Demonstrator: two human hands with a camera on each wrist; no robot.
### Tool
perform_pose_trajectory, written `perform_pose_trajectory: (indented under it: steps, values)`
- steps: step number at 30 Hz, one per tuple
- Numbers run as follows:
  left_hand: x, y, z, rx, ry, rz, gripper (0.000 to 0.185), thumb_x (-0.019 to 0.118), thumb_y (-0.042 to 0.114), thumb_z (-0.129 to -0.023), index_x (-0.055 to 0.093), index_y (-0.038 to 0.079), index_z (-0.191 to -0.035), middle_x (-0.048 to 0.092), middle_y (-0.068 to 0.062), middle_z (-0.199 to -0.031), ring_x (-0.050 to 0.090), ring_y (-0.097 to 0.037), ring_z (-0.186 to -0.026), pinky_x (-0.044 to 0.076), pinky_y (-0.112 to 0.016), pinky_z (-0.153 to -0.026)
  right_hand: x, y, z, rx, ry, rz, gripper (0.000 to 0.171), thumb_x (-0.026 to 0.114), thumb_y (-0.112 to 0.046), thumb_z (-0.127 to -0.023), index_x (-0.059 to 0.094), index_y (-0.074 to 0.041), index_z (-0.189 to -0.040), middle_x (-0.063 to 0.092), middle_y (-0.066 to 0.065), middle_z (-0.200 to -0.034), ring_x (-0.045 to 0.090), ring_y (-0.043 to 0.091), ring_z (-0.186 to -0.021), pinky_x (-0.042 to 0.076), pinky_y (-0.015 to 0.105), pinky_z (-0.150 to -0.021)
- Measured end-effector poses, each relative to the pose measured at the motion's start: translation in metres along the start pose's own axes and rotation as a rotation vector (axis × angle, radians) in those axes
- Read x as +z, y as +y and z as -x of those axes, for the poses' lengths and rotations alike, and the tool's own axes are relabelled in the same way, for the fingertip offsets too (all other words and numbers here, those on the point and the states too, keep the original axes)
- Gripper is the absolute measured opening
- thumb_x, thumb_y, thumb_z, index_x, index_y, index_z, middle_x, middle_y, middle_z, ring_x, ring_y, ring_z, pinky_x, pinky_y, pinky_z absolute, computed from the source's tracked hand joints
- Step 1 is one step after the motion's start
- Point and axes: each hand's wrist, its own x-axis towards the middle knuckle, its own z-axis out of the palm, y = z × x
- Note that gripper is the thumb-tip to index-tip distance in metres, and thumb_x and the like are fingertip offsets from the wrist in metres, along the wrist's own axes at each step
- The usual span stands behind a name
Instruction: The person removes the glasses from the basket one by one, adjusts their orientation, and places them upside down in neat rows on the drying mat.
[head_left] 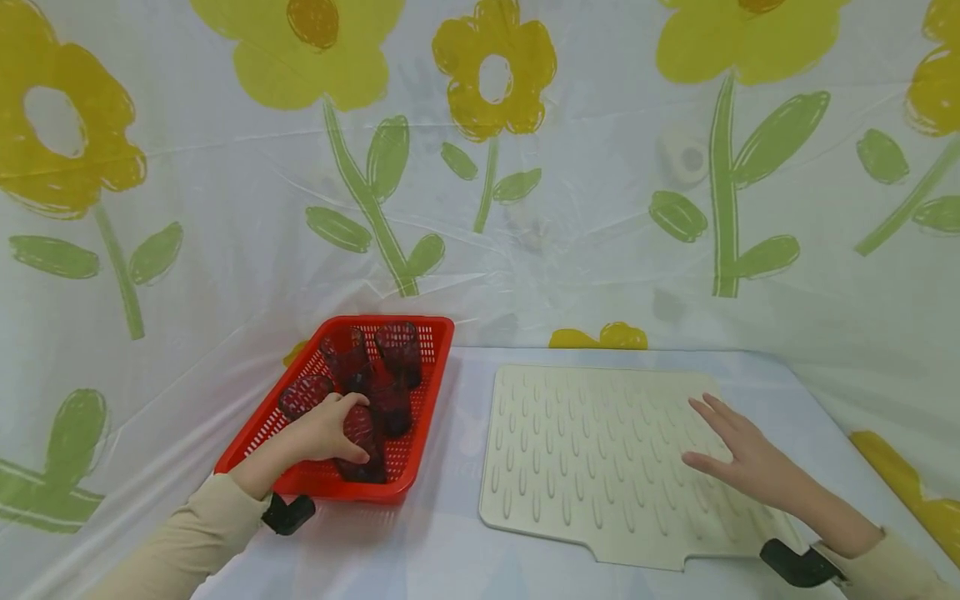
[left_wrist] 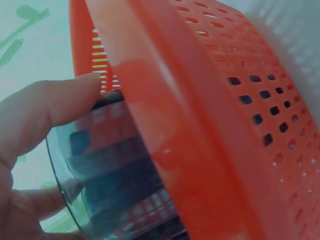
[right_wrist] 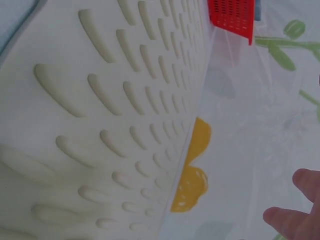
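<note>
A red plastic basket [head_left: 422,433] holds several dark see-through drinking glasses, among them a tinted glass [head_left: 399,346] at the back. My left hand [head_left: 322,432] reaches over the basket's left side and grips the nearest glass [head_left: 362,437], which lies on its side. In the left wrist view, the thumb and fingers of that hand sit on either side of the held glass [left_wrist: 107,170], partly hidden by the basket rim [left_wrist: 165,120]. My right hand [head_left: 753,458] hovers over the right part of a cream draining mat [head_left: 570,450], fingers spread and holding nothing.
The mat, with raised oval ridges [right_wrist: 105,142], lies flat to the right of the basket on a pale tabletop [head_left: 450,533]. Behind and at the sides hangs a white sheet [head_left: 570,275] printed with yellow flowers.
</note>
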Motion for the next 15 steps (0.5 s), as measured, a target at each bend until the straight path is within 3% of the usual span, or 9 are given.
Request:
perform_pose_trajectory:
  steps: [9,15]
  values:
    - [-0.006,-0.006,0.004,0.021,0.055,-0.002,0.073,0.084,0.027,-0.06,0.05,0.0,-0.119,0.051,-0.02,-0.103,0.049,-0.028,-0.088,0.05,-0.045,-0.073,0.002,0.005,0.004,0.014,-0.008,-0.029,0.077,0.063,-0.032,-0.084,0.024,0.003,-0.141,0.018,0.033,-0.143,0.021,0.057,-0.123,0.022,0.073,-0.083]
    - [-0.018,-0.004,0.009,0.036,0.072,0.011,0.076,0.083,0.028,-0.06,0.049,-0.003,-0.12,0.052,-0.023,-0.105,0.05,-0.03,-0.089,0.049,-0.048,-0.075,0.002,0.007,0.003,0.007,-0.009,-0.04,0.077,0.063,-0.031,-0.084,0.023,0.003,-0.141,0.017,0.034,-0.143,0.02,0.057,-0.123,0.021,0.073,-0.084]
